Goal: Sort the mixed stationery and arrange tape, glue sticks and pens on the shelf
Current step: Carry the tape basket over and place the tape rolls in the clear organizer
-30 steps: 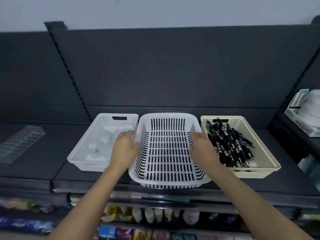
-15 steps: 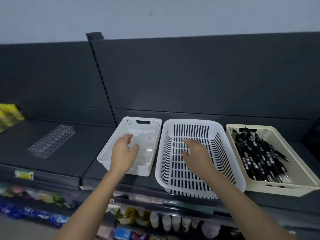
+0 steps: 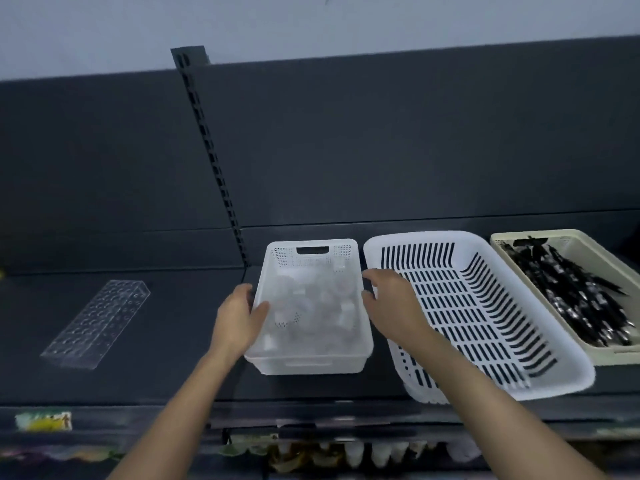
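Left hand point(image 3: 239, 317) grips the left rim of the small white basket point(image 3: 311, 365). Right hand point(image 3: 391, 299), fingers loosely curled, hovers at its right rim. A lopsided pull could tip it off the shelf point(image 3: 138, 375).

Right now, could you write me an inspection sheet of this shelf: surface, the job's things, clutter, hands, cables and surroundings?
Surface: dark grey shelf board, matte.
Job's things: small white plastic bin holds pale items too blurred to name; large white slotted plastic basket with nothing in it; cream plastic bin holds black pens.
Clutter: clear acrylic holder with round holes, lying at the left.
Hands: left hand grips the small bin's left wall; right hand has curled fingers at its right rim, contact unclear.
Cables: nothing seen.
Surroundings: dark back panel, slotted upright, blurred goods on the shelf below.
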Demonstrator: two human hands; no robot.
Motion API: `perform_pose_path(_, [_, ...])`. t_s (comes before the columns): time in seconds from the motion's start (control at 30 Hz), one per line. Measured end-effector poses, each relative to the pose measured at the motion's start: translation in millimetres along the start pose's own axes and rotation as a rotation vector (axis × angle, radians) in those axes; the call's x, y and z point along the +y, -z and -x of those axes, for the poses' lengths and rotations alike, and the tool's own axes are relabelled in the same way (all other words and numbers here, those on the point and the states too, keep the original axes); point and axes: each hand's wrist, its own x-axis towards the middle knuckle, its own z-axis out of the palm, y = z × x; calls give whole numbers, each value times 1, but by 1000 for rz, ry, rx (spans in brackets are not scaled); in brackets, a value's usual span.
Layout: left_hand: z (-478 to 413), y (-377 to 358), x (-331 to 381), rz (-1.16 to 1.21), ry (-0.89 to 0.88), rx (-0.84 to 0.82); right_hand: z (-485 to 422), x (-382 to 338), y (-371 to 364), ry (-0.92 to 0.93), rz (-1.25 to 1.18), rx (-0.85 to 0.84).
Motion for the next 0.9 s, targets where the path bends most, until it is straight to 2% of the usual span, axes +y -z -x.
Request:
perform_pose_path(0.17, [-16,4,-15,104,0,-157,-2,-23,-17,-89,1,0])
perform_pose_path(0.4, [-22,18,-39,244,6,-163,1,-40,-51,-179,-70,81])
perform_pose_path(0.67, [-22,18,-45,559,240,-225,13,-40,-77,-499,-532,101])
perform_pose_path(0.9, [-15,22,-36,716,239,-235,14,-39,-75,-525,-744,89])
